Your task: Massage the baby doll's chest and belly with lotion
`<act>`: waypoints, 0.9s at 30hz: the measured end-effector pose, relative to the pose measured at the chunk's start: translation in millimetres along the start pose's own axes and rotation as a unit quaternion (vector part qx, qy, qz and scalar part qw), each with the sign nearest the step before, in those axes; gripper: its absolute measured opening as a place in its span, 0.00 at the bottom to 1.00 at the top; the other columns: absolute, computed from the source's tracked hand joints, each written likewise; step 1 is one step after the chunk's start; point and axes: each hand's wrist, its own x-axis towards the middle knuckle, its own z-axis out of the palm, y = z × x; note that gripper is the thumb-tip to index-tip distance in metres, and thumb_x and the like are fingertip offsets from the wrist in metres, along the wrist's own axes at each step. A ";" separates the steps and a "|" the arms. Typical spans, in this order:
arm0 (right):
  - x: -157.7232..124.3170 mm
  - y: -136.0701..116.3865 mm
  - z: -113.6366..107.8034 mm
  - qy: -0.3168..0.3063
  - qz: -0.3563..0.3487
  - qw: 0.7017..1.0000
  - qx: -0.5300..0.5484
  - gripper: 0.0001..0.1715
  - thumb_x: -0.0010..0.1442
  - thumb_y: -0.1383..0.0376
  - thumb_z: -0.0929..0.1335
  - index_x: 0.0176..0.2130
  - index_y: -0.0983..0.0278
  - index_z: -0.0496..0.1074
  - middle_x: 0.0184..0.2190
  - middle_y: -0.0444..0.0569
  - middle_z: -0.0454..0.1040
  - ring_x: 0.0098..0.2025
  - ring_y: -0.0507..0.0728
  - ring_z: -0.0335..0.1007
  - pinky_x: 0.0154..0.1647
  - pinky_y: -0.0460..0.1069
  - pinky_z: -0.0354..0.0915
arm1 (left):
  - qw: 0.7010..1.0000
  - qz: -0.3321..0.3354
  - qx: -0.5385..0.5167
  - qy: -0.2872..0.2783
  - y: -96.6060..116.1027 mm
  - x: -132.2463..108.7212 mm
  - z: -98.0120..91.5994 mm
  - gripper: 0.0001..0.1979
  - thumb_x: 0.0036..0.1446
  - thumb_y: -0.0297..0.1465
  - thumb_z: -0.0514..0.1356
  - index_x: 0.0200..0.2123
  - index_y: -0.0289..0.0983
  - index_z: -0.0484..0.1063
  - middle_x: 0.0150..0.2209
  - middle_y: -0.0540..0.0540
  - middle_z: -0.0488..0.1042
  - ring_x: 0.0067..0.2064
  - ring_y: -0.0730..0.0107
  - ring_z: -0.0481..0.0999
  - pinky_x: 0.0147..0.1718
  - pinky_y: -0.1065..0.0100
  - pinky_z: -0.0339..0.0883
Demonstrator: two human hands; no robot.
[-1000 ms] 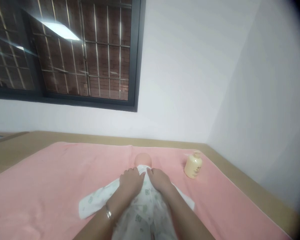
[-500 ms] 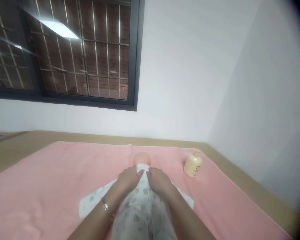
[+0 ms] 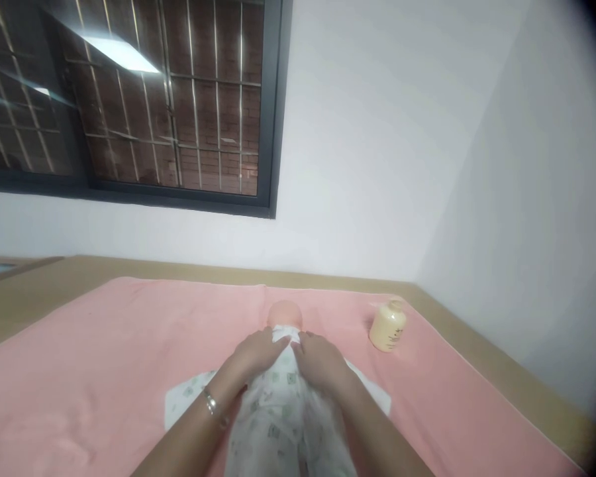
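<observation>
A baby doll lies with its bald head pointing away from me. It wears a white garment with a small green print, and both sleeves are spread out sideways. My left hand is closed on the garment at the left of the neckline, its thumb on the front. A silver bracelet circles that wrist. On the opposite side, my right hand grips the cloth near the collar, thumb pointing inward. Most fingertips are hidden behind the hands, and the doll's face is not visible.
Beneath the doll spreads a pink cloth over a wooden surface. A cream pump bottle stands to the right of the doll. White walls rise behind and at the right, with a barred window at upper left.
The camera view has shifted slightly, so everything appears a little further right. Both hands keep their place at the neckline, with only a tiny movement of the thumbs and cloth.
</observation>
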 end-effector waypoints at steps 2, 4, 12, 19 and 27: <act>7.5 5.8 4.1 0.001 0.011 1.000 0.019 0.28 0.67 0.55 0.51 0.46 0.65 0.70 0.45 0.60 0.74 0.45 0.64 0.71 0.42 0.55 0.62 | 0.999 -0.013 0.030 -0.007 6.3 -3.6 2.3 0.28 0.59 0.52 0.45 0.50 0.42 0.70 0.50 0.41 0.76 0.49 0.52 0.75 0.44 0.59 0.67; 18.4 13.7 8.9 -0.008 0.034 0.998 0.050 0.31 0.68 0.54 0.49 0.44 0.67 0.71 0.44 0.61 0.75 0.45 0.63 0.71 0.43 0.55 0.62 | 0.996 -0.034 0.077 -0.005 14.2 -8.0 5.4 0.28 0.59 0.50 0.45 0.51 0.39 0.69 0.52 0.38 0.74 0.51 0.49 0.73 0.46 0.56 0.65; 15.0 6.4 7.8 -0.002 0.043 0.999 0.026 0.31 0.68 0.54 0.50 0.44 0.69 0.72 0.43 0.62 0.75 0.44 0.64 0.71 0.43 0.55 0.62 | 0.993 -0.083 0.078 0.006 5.7 8.1 13.7 0.32 0.62 0.49 0.37 0.49 0.34 0.70 0.51 0.33 0.73 0.52 0.47 0.72 0.48 0.52 0.63; 6.0 -5.4 7.1 0.035 0.004 0.999 -0.033 0.25 0.68 0.61 0.52 0.45 0.70 0.71 0.43 0.62 0.74 0.44 0.63 0.71 0.43 0.53 0.62 | 0.993 -0.091 0.078 0.019 7.2 9.9 16.2 0.33 0.62 0.50 0.37 0.49 0.35 0.71 0.50 0.33 0.74 0.51 0.47 0.73 0.47 0.53 0.63; 15.3 0.9 8.5 0.035 0.025 0.998 -0.040 0.29 0.69 0.60 0.50 0.42 0.70 0.73 0.39 0.61 0.76 0.41 0.62 0.73 0.40 0.52 0.62 | 0.994 -0.071 0.084 -0.002 11.6 0.8 6.5 0.29 0.62 0.47 0.41 0.51 0.35 0.70 0.52 0.33 0.73 0.52 0.48 0.72 0.48 0.54 0.63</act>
